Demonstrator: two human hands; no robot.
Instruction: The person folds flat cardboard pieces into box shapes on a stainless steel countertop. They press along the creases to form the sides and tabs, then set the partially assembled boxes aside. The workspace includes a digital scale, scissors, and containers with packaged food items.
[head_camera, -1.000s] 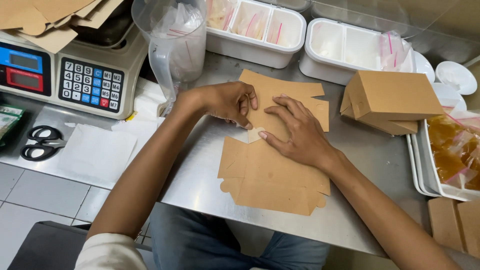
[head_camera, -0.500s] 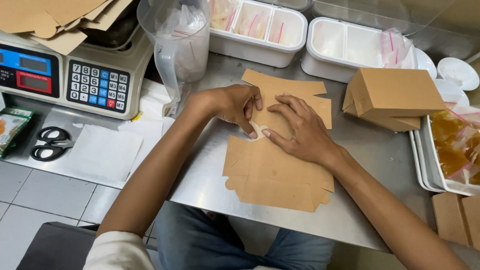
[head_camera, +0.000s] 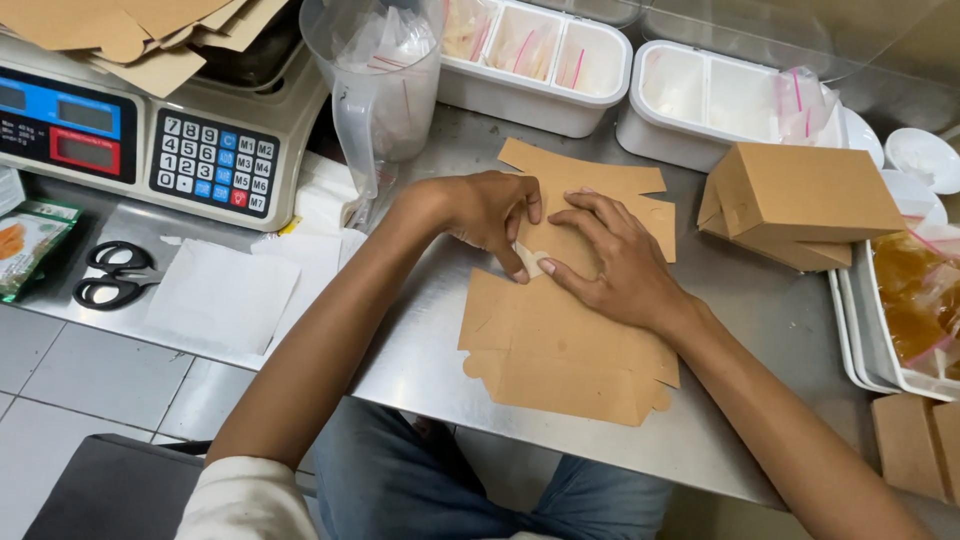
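A flat brown cardboard box blank (head_camera: 560, 340) lies on the steel table (head_camera: 420, 350) in front of me, on top of other flat blanks (head_camera: 590, 180). My left hand (head_camera: 490, 215) presses down on its upper left part, the thumb pushing a small pale flap (head_camera: 530, 262). Beside it my right hand (head_camera: 610, 265) rests palm down, fingers spread, the thumb meeting that same flap. Neither hand lifts anything.
Folded brown boxes (head_camera: 790, 205) sit at the right. White divided containers (head_camera: 540, 55) stand at the back, a clear plastic jug of bags (head_camera: 385, 75) beside them. A scale (head_camera: 150, 140) stacked with cardboard is at the left, with scissors (head_camera: 110, 275) and white paper (head_camera: 225, 295) below.
Both thumbs have closed in on the small flap at the blank's upper edge. The hands stay in nearly the same place.
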